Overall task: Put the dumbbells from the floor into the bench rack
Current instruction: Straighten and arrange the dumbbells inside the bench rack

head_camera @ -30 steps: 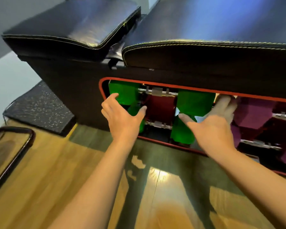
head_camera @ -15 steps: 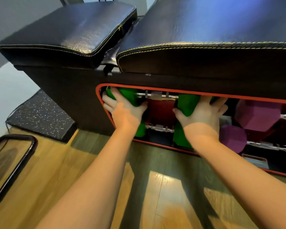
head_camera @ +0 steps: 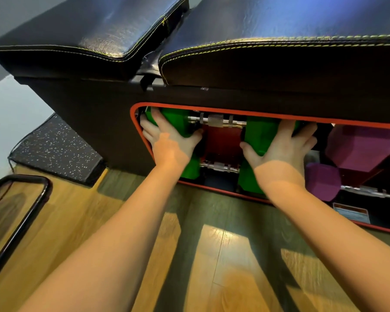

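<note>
The bench rack (head_camera: 252,113) is a red-rimmed opening in the side of a black padded bench. Inside at the left, an upper green dumbbell (head_camera: 260,134) with a steel handle lies above a lower green dumbbell (head_camera: 218,167). My left hand (head_camera: 169,143) is wrapped over the upper dumbbell's left head, fingers reaching into the opening's corner. My right hand (head_camera: 282,152) covers its right head with fingers spread over the top. Both hands partly hide the lower dumbbell's heads.
Two purple dumbbells (head_camera: 360,147) (head_camera: 322,182) sit in the rack to the right, near a warning label (head_camera: 351,212). A speckled rubber mat (head_camera: 54,149) lies left of the bench. A black tube frame (head_camera: 32,206) stands on the wooden floor at lower left.
Both hands moved forward from open in front of the rack onto the upper green dumbbell's heads, and now reach deeper into the opening. The camera has moved closer.
</note>
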Demonstrator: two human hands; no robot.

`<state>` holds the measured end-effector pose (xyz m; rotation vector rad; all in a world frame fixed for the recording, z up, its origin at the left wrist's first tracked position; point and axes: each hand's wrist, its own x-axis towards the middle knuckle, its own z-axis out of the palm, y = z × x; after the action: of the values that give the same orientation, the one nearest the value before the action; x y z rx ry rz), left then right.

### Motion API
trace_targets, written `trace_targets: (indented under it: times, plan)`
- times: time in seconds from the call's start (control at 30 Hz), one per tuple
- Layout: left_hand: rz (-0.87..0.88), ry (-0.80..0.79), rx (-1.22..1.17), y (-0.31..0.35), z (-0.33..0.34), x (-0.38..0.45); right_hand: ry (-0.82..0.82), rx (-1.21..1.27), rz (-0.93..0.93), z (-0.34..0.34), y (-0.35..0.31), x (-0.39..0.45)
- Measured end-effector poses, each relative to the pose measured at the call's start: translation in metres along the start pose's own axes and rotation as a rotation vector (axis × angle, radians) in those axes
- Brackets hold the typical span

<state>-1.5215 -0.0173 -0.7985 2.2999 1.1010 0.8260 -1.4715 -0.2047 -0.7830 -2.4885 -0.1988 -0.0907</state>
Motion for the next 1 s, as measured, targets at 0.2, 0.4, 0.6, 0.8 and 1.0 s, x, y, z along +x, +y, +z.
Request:
trace_targets:
  times: [0.2, 0.4, 0.6, 0.8, 1.0]
  plan:
    - [0.043, -0.016, -0.216, -0.029, 0.012, -0.046, -0.002, 0.119, -0.069, 0.005, 0.026, -0.010]
    - [0.007, -0.215, -0.127, -0.072, 0.041, -0.059, -0.100, 0.191, 0.199, 0.036, 0.068, -0.026]
    - [0.106, -0.509, 0.294, -0.083, 0.076, -0.023, -0.396, -0.073, 0.109, 0.066, 0.073, -0.008]
    - [0.136, -0.654, 0.576, -0.094, 0.092, -0.009, -0.492, -0.081, 0.115, 0.089, 0.074, 0.007]
    - [0.238, -0.599, 0.550, -0.102, 0.098, 0.000, -0.371, -0.107, 0.140, 0.105, 0.075, -0.004]
